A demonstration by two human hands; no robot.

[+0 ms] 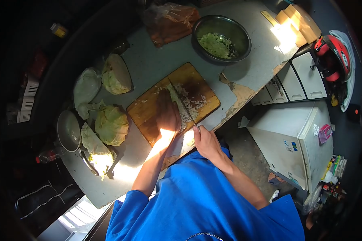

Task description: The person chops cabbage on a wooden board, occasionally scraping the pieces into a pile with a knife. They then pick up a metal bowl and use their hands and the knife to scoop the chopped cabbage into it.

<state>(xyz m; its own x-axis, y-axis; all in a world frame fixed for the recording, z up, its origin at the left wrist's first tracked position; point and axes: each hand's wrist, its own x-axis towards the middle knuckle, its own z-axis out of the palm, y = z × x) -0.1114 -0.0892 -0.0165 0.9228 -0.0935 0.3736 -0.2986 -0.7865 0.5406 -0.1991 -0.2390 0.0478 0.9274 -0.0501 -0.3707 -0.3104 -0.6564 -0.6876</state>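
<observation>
A wooden cutting board (142, 106) lies on the table in front of me, with finely chopped cabbage (195, 100) scattered over its right half. My right hand (207, 141) is closed around the handle of a knife (184, 105), whose thin blade crosses the board. Just left of the blade, my left hand (167, 114) presses a pale cabbage piece (175, 95) against the wood, partly covering it. Left of the board are a cut cabbage half (116, 74) and another cabbage (112, 125). Beyond the board, a steel bowl (242, 48) contains chopped cabbage.
Loose cabbage leaves (93, 140) and a pan (69, 130) sit at the table's left. An orange-brown plastic bag (173, 24) lies at the back. The table's right edge is chipped (241, 93). A white fridge (285, 136) and drawers (307, 76) stand to the right.
</observation>
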